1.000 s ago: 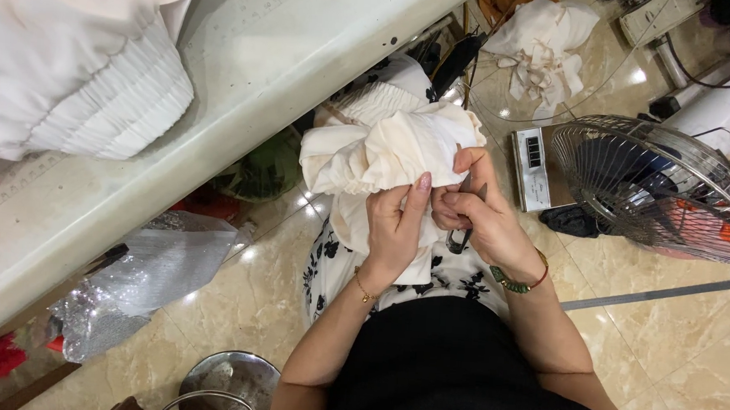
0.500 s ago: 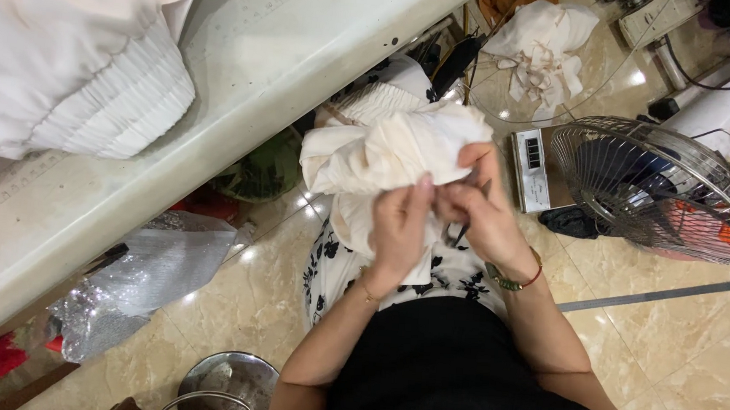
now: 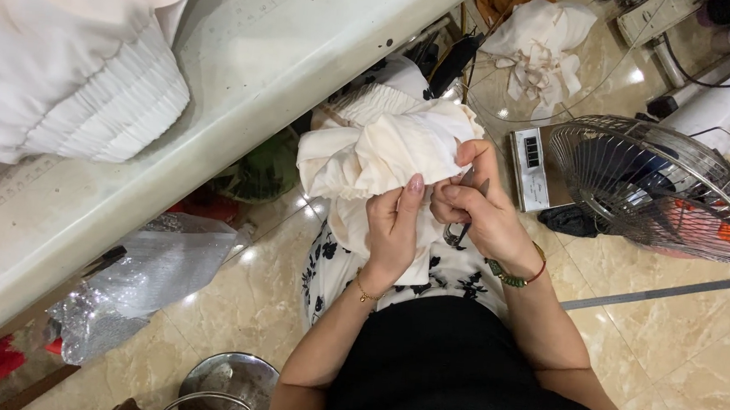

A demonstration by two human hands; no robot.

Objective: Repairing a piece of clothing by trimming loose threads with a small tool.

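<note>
One bunched cream fabric garment (image 3: 385, 151) is held up over the lap, pinched by the left hand (image 3: 393, 232) so a seam is exposed to the one small dark metal snip (image 3: 458, 230) gripped in the right hand (image 3: 478, 216). Beyond, one round wire-caged metal fan (image 3: 653, 185) stands on the floor, and one long white worktable (image 3: 246, 79) carries a stack of folded pleated white cloth (image 3: 60, 85).

Support 1: white worktable (image 3: 246, 79), running from 8 to 1 o'clock; stack of folded white pleated fabric (image 3: 61, 68) at 10 o'clock. Support 2: beige marble floor (image 3: 677, 351); metal fan (image 3: 653, 185) at 3 o'clock, white cloth scraps (image 3: 540, 43) at 1 o'clock, clear plastic bag (image 3: 141, 280) at 8 o'clock, steel pot (image 3: 223, 386) at 6 o'clock.
</note>
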